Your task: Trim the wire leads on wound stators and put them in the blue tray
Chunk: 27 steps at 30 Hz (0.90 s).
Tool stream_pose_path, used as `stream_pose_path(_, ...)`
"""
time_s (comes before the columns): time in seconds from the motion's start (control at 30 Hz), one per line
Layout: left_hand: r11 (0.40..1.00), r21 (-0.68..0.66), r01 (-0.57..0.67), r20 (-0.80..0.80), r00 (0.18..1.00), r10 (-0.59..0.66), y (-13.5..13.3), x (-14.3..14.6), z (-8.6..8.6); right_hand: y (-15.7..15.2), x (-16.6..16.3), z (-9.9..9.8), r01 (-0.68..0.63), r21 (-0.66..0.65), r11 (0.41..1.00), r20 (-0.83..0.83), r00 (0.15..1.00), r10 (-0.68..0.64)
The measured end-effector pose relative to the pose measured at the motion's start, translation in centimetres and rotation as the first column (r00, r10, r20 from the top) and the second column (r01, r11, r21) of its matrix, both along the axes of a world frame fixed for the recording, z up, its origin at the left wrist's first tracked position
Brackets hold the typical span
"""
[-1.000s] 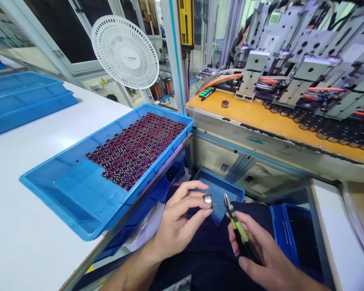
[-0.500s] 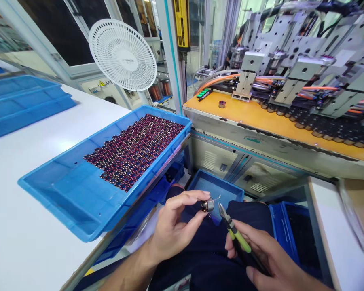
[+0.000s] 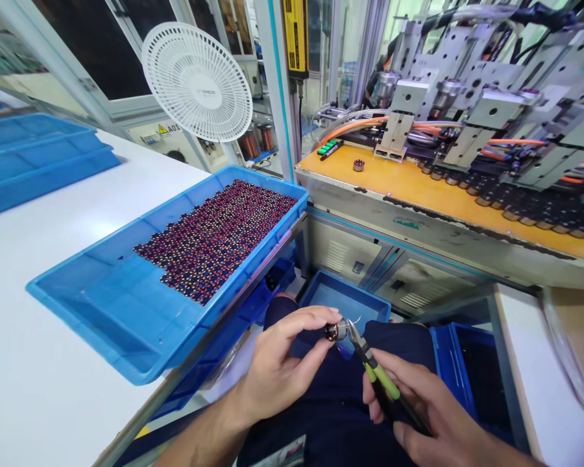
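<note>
My left hand (image 3: 282,363) pinches a small wound coil (image 3: 334,331) between thumb and fingertips, above my lap. A thin wire end sticks out of the coil to the right. My right hand (image 3: 428,415) grips green-handled cutters (image 3: 370,366), whose tip touches the coil at that wire. To the left, a blue tray (image 3: 102,311) on the white table edge holds several rows of dark red and purple coils (image 3: 219,237).
A small blue bin (image 3: 343,295) sits under my hands and another blue bin (image 3: 460,370) lies to the right. Ahead is an orange machine deck (image 3: 418,185) with a loose coil (image 3: 358,165) and winding heads. A white fan (image 3: 197,81) and stacked blue trays (image 3: 34,162) stand at the left.
My left hand has turned the coil so the wire end faces right. The cutters have moved in from a short gap until their tip meets the coil.
</note>
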<state>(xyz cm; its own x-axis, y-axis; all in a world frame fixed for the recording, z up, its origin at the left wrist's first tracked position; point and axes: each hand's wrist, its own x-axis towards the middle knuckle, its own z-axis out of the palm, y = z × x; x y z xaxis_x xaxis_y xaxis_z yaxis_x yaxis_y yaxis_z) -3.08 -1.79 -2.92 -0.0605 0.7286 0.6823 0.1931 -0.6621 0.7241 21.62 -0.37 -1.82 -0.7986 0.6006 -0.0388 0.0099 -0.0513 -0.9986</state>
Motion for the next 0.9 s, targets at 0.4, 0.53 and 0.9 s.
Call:
stream_pose_path(0.4,0.998,-0.06,-0.006,0.06,0.998,0.01,-0.2,0.2,0.1,-0.3,0.3,-1.0,0.041,-0.095,0.995,0.053,0.998,-0.036)
stream_pose_path(0.53,0.997,-0.076,-0.001,0.071,0.997,0.007,-0.2,0.2,0.2,-0.3,0.3,-1.1,0.049,-0.06,0.997,0.033,0.998,-0.047)
stream_pose_path(0.9,0.994,-0.105,0.005,0.065,0.998,0.002,-0.3,0.3,0.1,-0.1,-0.2,-0.7,0.119,0.11,0.987,0.164,0.977,-0.136)
